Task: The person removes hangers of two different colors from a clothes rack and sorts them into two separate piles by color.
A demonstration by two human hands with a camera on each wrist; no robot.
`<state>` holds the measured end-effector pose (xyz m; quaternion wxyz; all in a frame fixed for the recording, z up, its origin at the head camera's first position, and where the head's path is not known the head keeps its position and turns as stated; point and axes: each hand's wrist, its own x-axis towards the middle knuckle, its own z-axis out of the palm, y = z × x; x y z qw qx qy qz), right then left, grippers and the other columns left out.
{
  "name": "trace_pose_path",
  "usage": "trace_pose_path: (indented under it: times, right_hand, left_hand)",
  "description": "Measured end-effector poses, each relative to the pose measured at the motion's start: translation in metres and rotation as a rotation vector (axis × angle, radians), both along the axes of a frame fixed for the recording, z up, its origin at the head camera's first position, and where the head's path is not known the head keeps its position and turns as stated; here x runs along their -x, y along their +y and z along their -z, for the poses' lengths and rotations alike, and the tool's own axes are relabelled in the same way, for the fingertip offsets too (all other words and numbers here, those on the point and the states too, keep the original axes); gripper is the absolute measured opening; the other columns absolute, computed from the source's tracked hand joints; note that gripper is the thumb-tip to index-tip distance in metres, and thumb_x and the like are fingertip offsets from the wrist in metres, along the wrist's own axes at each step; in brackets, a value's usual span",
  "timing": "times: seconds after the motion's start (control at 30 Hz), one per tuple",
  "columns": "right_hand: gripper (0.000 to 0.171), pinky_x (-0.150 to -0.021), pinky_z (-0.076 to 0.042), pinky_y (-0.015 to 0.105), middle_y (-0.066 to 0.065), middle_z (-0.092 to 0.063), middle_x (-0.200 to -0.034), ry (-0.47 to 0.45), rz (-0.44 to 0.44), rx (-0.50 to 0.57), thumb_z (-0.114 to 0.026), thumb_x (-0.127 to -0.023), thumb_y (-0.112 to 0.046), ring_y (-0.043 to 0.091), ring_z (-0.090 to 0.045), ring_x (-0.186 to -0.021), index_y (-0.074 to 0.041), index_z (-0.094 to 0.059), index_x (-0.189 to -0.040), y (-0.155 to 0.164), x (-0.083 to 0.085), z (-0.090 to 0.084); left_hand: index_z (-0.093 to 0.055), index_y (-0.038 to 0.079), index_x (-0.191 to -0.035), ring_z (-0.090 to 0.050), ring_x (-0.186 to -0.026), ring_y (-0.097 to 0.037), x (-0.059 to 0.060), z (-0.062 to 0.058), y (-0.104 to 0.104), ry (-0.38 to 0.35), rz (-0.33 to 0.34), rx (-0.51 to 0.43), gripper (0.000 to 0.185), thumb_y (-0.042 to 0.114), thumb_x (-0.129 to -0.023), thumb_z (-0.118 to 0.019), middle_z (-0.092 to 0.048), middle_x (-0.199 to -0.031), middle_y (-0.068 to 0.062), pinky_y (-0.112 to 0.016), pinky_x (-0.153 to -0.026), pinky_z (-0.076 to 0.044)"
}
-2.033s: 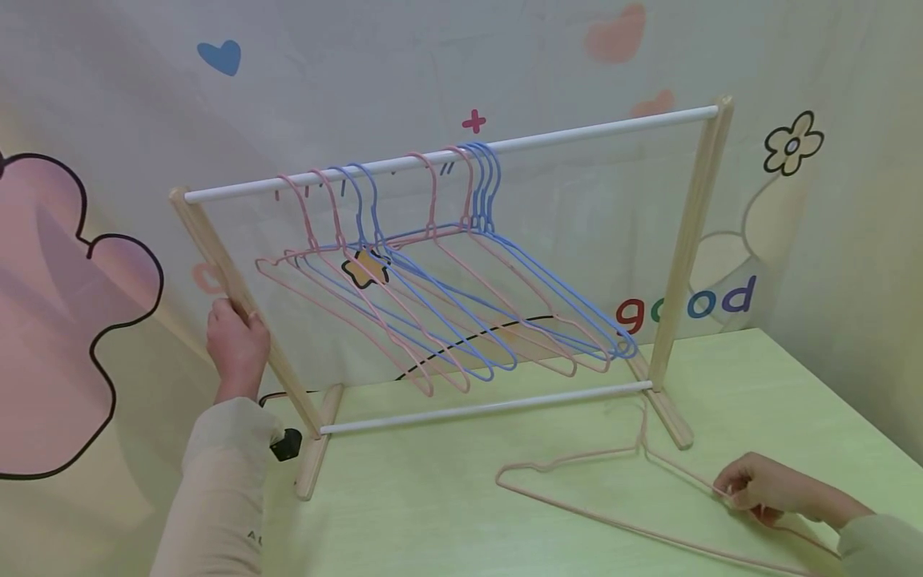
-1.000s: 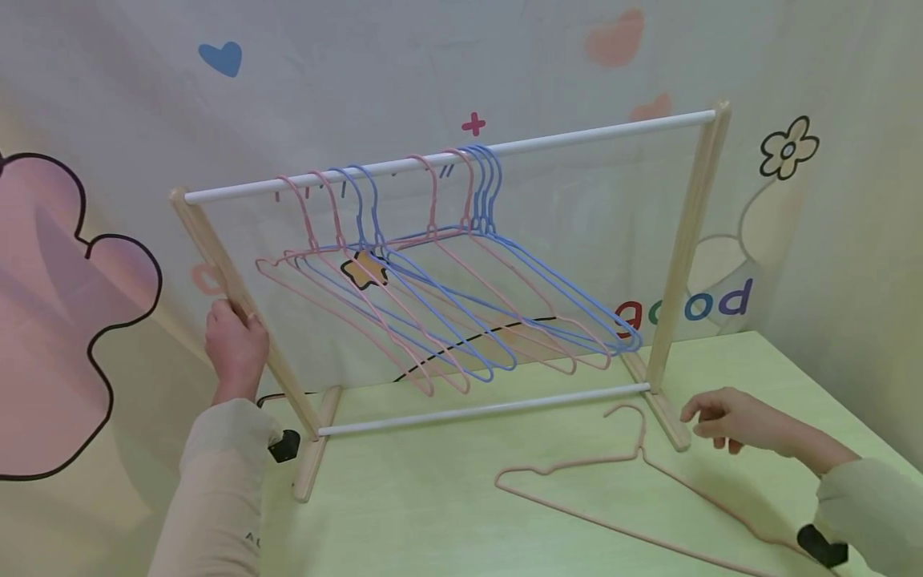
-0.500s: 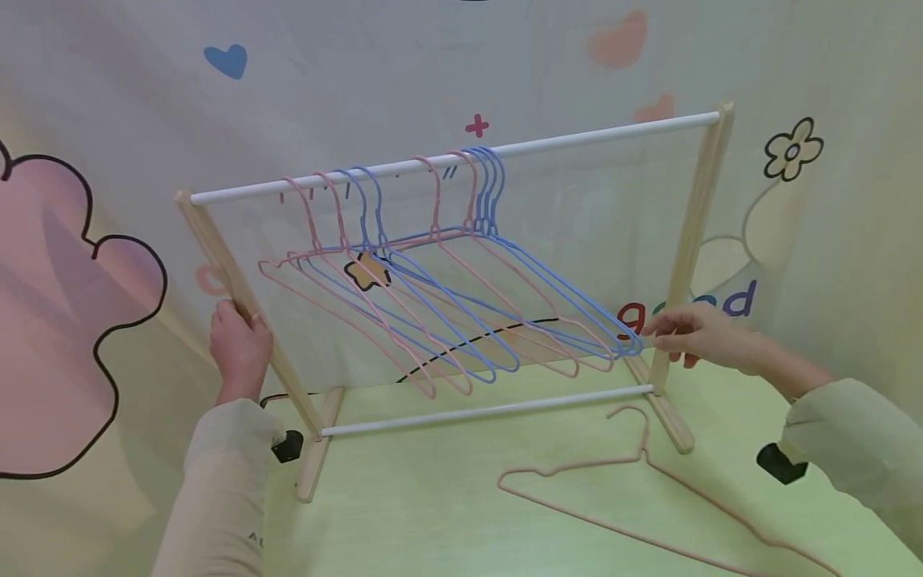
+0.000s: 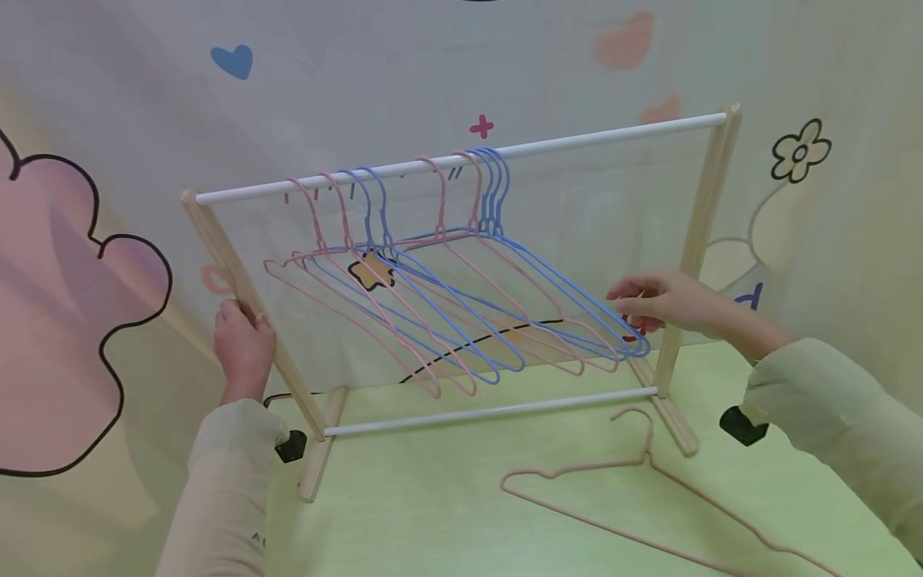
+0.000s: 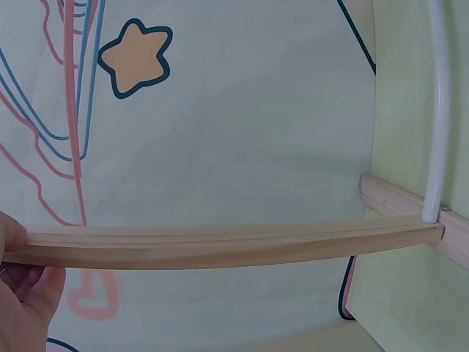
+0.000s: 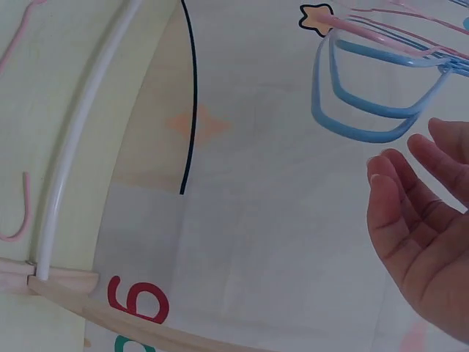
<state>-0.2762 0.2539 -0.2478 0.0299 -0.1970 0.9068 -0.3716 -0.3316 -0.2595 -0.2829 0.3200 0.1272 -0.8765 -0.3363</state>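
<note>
A wooden rack with a white top rod (image 4: 577,143) stands on the green table (image 4: 447,513). Several pink and blue wire hangers (image 4: 461,312) hang on the rod. My left hand (image 4: 243,343) grips the slanted left post (image 4: 238,280); in the left wrist view the left hand (image 5: 22,286) holds that post (image 5: 220,246). My right hand (image 4: 652,303) hovers by the right ends of the blue hangers (image 6: 366,110). In the right wrist view the right hand (image 6: 425,242) has relaxed fingers that hold nothing. One pink hanger (image 4: 649,501) lies flat on the table.
The rack's lower white rod (image 4: 490,410) joins its two wooden feet (image 4: 674,425). A printed cloth backdrop (image 4: 108,240) with hearts, a star and letters hangs right behind the rack. The table's right edge (image 4: 851,417) runs close to my right sleeve.
My right hand let go of the pink hanger on the table, then rose up and left to the blue hangers' ends. The left hand stayed on the post.
</note>
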Motion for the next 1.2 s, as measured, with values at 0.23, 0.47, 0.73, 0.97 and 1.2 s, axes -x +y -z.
trace_pose_path:
  times: [0.23, 0.47, 0.73, 0.97, 1.2]
  right_hand:
    - [0.036, -0.059, -0.050, 0.029, 0.007, -0.058, -0.080, -0.060, -0.043, 0.032, -0.050, -0.089, -0.020, 0.014, -0.056, -0.066, 0.002, -0.049, -0.118, -0.008, 0.007, -0.007]
    - [0.035, -0.052, -0.047, 0.028, 0.002, -0.055, -0.072, -0.143, -0.099, 0.039, -0.050, -0.089, -0.015, 0.013, -0.050, -0.056, 0.001, -0.047, -0.119, -0.016, 0.012, -0.013]
    - [0.032, -0.048, -0.042, 0.025, 0.001, -0.057, -0.073, -0.204, -0.142, 0.061, -0.052, -0.087, -0.013, 0.012, -0.047, -0.054, 0.002, -0.050, -0.116, -0.023, 0.015, -0.012]
    - [0.019, -0.052, -0.043, 0.025, 0.003, -0.054, -0.073, -0.160, -0.122, 0.023, -0.053, -0.086, -0.006, 0.012, -0.047, -0.056, 0.003, -0.053, -0.103, -0.026, 0.015, -0.013]
    - [0.020, -0.055, -0.045, 0.027, 0.009, -0.050, -0.086, -0.055, -0.036, -0.048, -0.051, -0.086, -0.003, 0.015, -0.049, -0.062, 0.003, -0.050, -0.105, -0.018, 0.010, -0.026]
  left_hand:
    - [-0.039, -0.005, -0.111, -0.044, -0.101, -0.042, 0.001, 0.001, -0.001, 0.002, 0.002, 0.000, 0.029, 0.014, -0.089, -0.042, -0.046, -0.108, -0.025, -0.050, -0.089, -0.033]
    - [-0.040, -0.005, -0.110, -0.045, -0.099, -0.041, 0.004, 0.003, -0.002, 0.025, -0.002, 0.007, 0.029, 0.014, -0.089, -0.043, -0.047, -0.106, -0.025, -0.050, -0.088, -0.034]
    - [-0.040, -0.006, -0.108, -0.045, -0.098, -0.041, 0.003, 0.002, 0.000, 0.036, -0.005, 0.009, 0.027, 0.013, -0.089, -0.043, -0.047, -0.105, -0.025, -0.050, -0.086, -0.034]
    - [-0.040, -0.006, -0.109, -0.045, -0.099, -0.042, 0.003, 0.003, -0.001, 0.036, -0.001, 0.012, 0.028, 0.013, -0.089, -0.043, -0.047, -0.106, -0.026, -0.050, -0.087, -0.034]
    - [-0.041, -0.005, -0.108, -0.045, -0.099, -0.041, 0.002, 0.004, -0.002, 0.029, -0.005, 0.006, 0.027, 0.013, -0.089, -0.043, -0.047, -0.105, -0.025, -0.049, -0.087, -0.034]
